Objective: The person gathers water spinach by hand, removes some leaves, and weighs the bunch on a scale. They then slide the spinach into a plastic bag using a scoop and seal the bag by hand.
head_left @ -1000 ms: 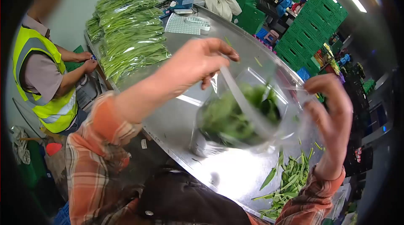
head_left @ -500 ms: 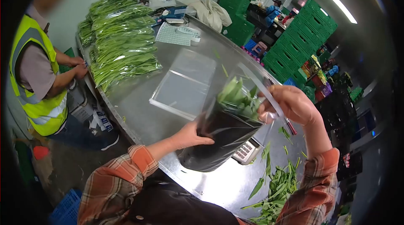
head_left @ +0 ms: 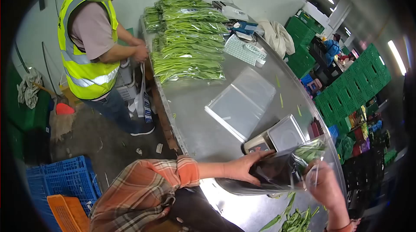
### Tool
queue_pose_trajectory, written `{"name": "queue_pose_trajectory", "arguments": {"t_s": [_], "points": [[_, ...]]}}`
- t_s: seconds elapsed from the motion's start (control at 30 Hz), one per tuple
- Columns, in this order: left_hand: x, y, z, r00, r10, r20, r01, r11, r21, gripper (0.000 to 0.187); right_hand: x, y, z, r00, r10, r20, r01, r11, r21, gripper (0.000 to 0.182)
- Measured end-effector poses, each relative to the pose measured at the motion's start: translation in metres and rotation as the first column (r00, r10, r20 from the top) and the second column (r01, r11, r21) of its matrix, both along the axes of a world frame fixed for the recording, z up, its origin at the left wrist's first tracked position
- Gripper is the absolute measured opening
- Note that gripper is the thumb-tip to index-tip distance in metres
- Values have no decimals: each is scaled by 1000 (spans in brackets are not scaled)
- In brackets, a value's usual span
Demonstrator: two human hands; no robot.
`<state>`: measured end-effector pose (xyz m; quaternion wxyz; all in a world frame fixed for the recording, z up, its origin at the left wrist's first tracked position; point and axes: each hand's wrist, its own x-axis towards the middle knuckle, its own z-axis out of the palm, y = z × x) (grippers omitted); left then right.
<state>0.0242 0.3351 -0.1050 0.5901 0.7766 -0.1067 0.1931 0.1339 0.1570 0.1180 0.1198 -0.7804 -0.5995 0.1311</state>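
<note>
A clear plastic bag of leafy greens lies tilted sideways between my hands, its lower part looking dark. My left hand grips the bag's closed end, thumb below and fingers above. At the mouth, my right hand has its fingers closed on the plastic edge, somewhat blurred. Just behind the bag stands a weighing scale, partly covered by it. A stack of flat clear bags rests on the metal table farther back. Loose green stems and leaves lie below my right hand.
Bagged greens are piled at the table's far left. Papers and a tape roll lie beside them. A co-worker in a yellow vest stands left of the metal table. Blue crates and an orange crate are on the floor.
My view has turned left, so the table and co-worker appear farther right. The bag has gone from upright-leaning to nearly sideways, and my right hand has come down with its mouth.
</note>
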Motion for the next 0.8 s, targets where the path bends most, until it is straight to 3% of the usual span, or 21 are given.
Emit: {"name": "queue_pose_trajectory", "arguments": {"t_s": [0.03,0.1,0.13,0.17,0.2,0.23,0.27,0.3,0.33,0.37,0.47,0.53,0.6,0.67,0.7,0.8], "points": [[-1,4,1,999,-27,-37,26,998,-50,110,8,-7,6,990,-54,128,39,992,120,12],[0,13,4,987,-113,-117,93,982,-164,116,36,-18,52,944,-274,184,183,899,398,16],[10,17,-5,988,-110,-111,103,992,-68,122,56,-27,78,882,-428,198,273,805,527,24],[12,20,4,965,-190,-182,161,974,-160,120,76,-36,103,807,-565,172,344,686,641,34],[29,18,-17,983,-132,-129,118,987,-113,119,146,-76,125,903,-412,-123,324,462,826,37],[34,20,-12,940,-252,-232,195,951,-240,101,155,-96,150,746,-646,160,177,424,888,33],[41,20,-27,939,-156,-305,84,968,-237,79,145,-99,162,677,-713,181,61,299,952,27],[44,24,-29,898,-247,-365,44,875,-482,63,134,-99,169,611,-767,193,-84,180,980,22],[45,30,-34,899,-186,-395,-60,844,-533,55,151,-129,173,552,-802,226,-77,221,972,23],[50,35,-54,912,-244,-331,-85,675,-733,53,185,-170,171,504,-825,256,-65,259,964,25],[46,58,-79,905,-254,-342,-180,499,-847,45,192,-155,81,691,-716,97,116,242,963,23],[42,67,-91,898,-260,-357,-221,436,-873,40,176,-124,-9,670,-683,291,149,508,849,13],[40,73,-100,900,-276,-336,-224,369,-902,41,187,-121,-105,632,-567,528,177,770,614,20],[36,77,-100,903,-280,-325,-213,365,-906,41,161,-102,-171,820,-441,365,323,883,341,17],[33,78,-97,904,-265,-336,-230,361,-904,41,141,-92,-195,866,-420,270,301,871,388,18],[28,78,-94,907,-243,-344,-255,334,-907,42,112,-66,-227,889,-453,-72,457,865,208,25]]}}
